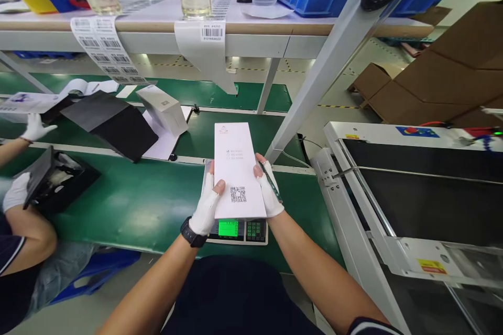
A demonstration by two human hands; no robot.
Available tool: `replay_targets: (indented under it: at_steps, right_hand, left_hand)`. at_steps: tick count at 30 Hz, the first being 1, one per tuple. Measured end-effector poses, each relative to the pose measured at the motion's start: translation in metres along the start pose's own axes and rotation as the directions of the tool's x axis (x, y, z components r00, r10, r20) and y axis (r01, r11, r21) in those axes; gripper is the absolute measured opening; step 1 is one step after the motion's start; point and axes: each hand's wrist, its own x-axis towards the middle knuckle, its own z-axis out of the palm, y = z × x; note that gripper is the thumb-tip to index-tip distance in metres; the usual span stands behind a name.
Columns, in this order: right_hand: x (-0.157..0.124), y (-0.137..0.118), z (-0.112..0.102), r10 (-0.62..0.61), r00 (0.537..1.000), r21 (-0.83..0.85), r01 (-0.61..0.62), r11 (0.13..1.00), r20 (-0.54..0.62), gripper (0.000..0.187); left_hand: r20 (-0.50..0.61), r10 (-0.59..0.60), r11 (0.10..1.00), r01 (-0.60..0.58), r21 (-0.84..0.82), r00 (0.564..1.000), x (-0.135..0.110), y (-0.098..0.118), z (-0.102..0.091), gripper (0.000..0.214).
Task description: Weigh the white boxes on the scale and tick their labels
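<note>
A long white box (pixel 237 167) with a QR code and small printed check marks lies flat over a weighing scale (pixel 240 231), whose green display is lit. My left hand (pixel 207 204), in a white fingerless glove with a black watch at the wrist, grips the box's near left edge. My right hand (pixel 268 188), gloved the same way, grips the near right edge and also has a dark pen tucked along its fingers. The scale stands on the green belt (pixel 149 204).
A co-worker at the left, white-gloved hand (pixel 16 192), handles a black box (pixel 58 178). Black sheets (pixel 113 123) and a grey-white box (pixel 163 110) lie further up the belt. A black conveyor machine (pixel 424 193) stands right. Barcode label strips (pixel 104 49) hang from the shelf.
</note>
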Motion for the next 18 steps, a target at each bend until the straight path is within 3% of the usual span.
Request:
replay_targets:
  at_steps: [3,5,7,9,10,11,12,15,18]
  right_hand:
    - [0.003,-0.005,-0.009,-0.028,0.999,-0.140,0.025,0.990,-0.024,0.057]
    - [0.014,-0.014,-0.016,-0.096,0.992,-0.211,0.077,0.974,-0.078,0.056]
    - [0.030,-0.029,-0.020,-0.184,0.978,-0.269,0.152,0.951,-0.098,0.058]
    - [0.048,-0.046,-0.019,-0.235,0.971,-0.346,0.208,0.915,-0.037,0.059]
    - [0.057,-0.054,-0.016,-0.248,0.969,-0.395,0.233,0.889,0.013,0.058]
    - [0.066,-0.061,-0.012,-0.257,0.964,-0.440,0.259,0.860,0.065,0.054]
    - [0.075,-0.066,-0.007,-0.259,0.959,-0.482,0.284,0.829,0.118,0.049]
    - [0.103,-0.072,0.009,-0.242,0.942,-0.595,0.335,0.730,0.234,0.041]
    - [0.125,-0.069,0.022,-0.241,0.938,-0.718,0.346,0.604,0.250,0.044]
  left_hand:
    - [-0.071,0.084,0.971,-0.066,0.230,0.994,-0.019,0.000,-0.009,0.069]
    - [-0.082,0.316,0.822,-0.230,0.521,0.945,-0.033,-0.001,-0.018,0.063]
    - [0.142,0.569,0.490,-0.473,0.732,0.810,-0.047,-0.006,-0.027,0.059]
    - [0.422,0.638,0.152,-0.643,0.751,0.644,-0.058,-0.017,-0.034,0.055]
    - [0.491,0.637,0.046,-0.666,0.745,0.594,-0.062,-0.024,-0.036,0.054]
    - [0.509,0.636,-0.010,-0.653,0.757,0.580,-0.065,-0.033,-0.038,0.051]
    - [0.484,0.643,-0.023,-0.617,0.787,0.594,-0.067,-0.042,-0.039,0.047]
    - [0.350,0.660,0.052,-0.505,0.862,0.665,-0.068,-0.064,-0.041,0.047]
    - [0.312,0.645,0.092,-0.476,0.874,0.698,-0.067,-0.075,-0.045,0.067]
